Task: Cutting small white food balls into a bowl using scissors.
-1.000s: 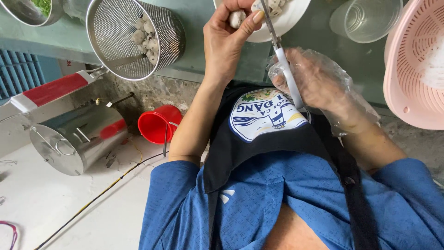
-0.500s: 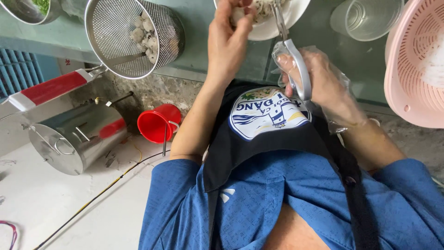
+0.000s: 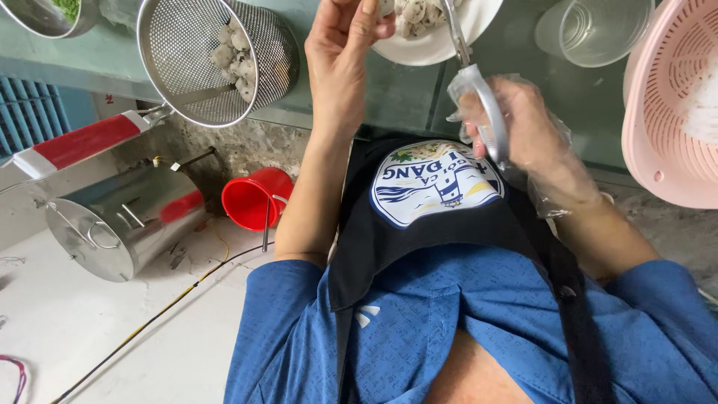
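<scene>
Left hand [image 3: 345, 52] now pinches a piece at the white plate [image 3: 434, 46]; gloved right hand [image 3: 523, 131] clamps scissors [image 3: 479, 97] (blades raised over the food).

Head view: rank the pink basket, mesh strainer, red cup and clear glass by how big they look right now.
1. Pink basket, largest, though cut off by the frame edge.
2. Mesh strainer.
3. and 4. Red cup and clear glass look alike; the cup sits lower and farther from the camera and the glass is cropped, so I won't rank them.
</scene>
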